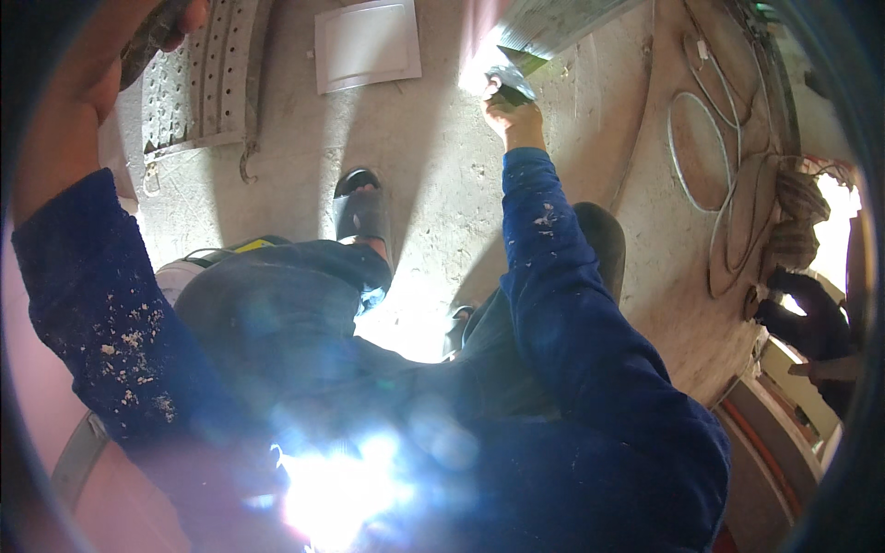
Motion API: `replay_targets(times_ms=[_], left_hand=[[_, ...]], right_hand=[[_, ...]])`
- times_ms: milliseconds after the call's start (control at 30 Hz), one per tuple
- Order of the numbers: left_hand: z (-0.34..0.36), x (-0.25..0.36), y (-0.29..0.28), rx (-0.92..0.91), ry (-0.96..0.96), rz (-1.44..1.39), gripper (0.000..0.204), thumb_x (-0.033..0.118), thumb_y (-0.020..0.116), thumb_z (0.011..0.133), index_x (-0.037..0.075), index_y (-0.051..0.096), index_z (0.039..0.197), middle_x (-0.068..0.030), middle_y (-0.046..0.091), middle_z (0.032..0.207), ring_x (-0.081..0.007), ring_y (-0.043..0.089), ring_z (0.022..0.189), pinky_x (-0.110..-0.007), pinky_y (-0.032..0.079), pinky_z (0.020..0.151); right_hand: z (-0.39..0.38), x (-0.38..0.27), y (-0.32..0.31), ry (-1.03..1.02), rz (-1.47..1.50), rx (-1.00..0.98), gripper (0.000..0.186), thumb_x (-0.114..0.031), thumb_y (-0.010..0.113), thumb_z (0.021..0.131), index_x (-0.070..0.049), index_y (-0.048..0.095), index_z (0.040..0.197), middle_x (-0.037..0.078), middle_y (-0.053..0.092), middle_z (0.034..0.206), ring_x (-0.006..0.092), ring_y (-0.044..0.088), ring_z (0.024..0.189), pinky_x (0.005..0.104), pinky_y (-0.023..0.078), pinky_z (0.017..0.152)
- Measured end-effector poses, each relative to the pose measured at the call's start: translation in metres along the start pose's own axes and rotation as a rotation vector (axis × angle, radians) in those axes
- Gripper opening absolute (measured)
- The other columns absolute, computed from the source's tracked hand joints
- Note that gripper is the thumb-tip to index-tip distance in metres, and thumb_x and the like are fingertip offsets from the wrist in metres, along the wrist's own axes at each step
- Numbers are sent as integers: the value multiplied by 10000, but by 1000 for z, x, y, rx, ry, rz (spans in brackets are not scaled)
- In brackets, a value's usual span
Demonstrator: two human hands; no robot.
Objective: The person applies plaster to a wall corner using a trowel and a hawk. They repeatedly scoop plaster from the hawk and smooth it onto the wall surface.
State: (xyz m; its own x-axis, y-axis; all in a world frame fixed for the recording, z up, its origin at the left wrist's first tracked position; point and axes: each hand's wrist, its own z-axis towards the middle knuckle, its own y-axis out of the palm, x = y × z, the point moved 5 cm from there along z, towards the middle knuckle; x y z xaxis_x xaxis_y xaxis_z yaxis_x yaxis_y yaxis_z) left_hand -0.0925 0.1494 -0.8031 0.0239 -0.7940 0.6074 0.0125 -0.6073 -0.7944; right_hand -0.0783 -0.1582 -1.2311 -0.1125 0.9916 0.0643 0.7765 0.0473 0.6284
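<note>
My right hand [513, 118] reaches forward past my knees, its fingers closed on a small dark, flat tool [513, 90] with whitish-grey on it. Glare blurs its shape, so its exact kind is unclear. Beyond it lies a ribbed grey panel or strip [562, 39], close to the tool; whether they touch I cannot tell. At the far left rim my left hand [103, 69] is raised, its fingers curled around a dark grey object [146, 41] that the picture's edge cuts off. Both blue sleeves carry pale, plaster-like spots.
A perforated metal plank [198, 78] with hooks lies at the left, beside a white square panel [367, 44]. Looped cable [678, 157] and a brown sack [795, 217] are on the right. Near my left leg stands a pale bucket [180, 275]. Strong light flares at the bottom.
</note>
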Motion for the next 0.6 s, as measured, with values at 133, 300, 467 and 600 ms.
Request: replay_targets(times_ms=[133,300,467,600], left_hand=[[1,-3,-4,3,-6,2,504,558,639,891,86,655,1067,13,559,656,-40,495,469,-189,375,404],[6,-11,-8,-12,-8,32,528,574,632,890,89,649,1096,14,556,660,-37,491,468,-188,371,400],[9,-10,-10,-14,-33,83,552,590,626,889,91,642,1125,16,553,665,-35,486,467,-187,368,395],[11,-3,-11,-69,-105,60,549,580,614,904,99,638,1169,12,546,661,-42,479,452,-197,358,379]], right_hand=[[-12,-8,-8,17,-35,55,390,-225,378,989,58,603,1135,233,685,1044,335,685,838,422,583,660],[-4,6,-5,68,-128,-6,370,-225,396,977,35,618,1118,228,686,1049,335,677,839,414,580,663],[4,-10,-13,38,77,-90,372,-220,395,953,9,654,1088,180,709,1003,287,692,811,406,598,671],[-22,-6,-19,332,-147,-89,345,-205,431,966,40,650,1070,177,704,978,302,689,862,415,596,764]])
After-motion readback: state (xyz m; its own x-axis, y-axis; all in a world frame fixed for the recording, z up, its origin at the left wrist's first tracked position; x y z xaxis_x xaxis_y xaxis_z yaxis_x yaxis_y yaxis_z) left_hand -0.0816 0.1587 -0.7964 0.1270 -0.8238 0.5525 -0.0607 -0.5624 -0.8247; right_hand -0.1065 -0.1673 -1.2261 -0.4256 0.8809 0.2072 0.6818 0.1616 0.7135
